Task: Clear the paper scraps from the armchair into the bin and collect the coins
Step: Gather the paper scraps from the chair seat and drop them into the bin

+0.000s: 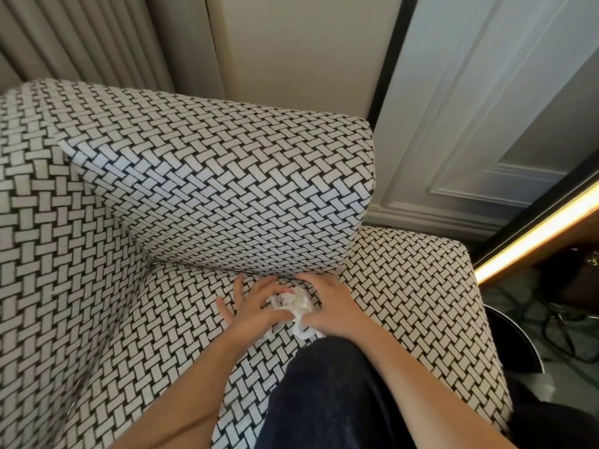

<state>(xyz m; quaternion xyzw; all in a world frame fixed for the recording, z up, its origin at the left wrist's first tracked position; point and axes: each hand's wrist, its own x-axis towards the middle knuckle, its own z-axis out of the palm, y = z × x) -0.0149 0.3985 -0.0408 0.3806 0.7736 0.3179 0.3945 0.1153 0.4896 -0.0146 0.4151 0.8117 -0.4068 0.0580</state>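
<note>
armchair (207, 176): matt woven-look cloth | scraps (293, 303): crumpled white paper

— Looks domestic: a living room or a hotel bedroom, hard to say which.
— Going by what?
— Upholstered armchair (201, 189) in black-and-white basketweave, pleated curtain (81, 37) close behind, white moulded wall panelling (470, 131) alongside.
— Anything else?
— Warm light strip (534, 236) low on the right, loose cables (565, 335) beneath it.
</note>
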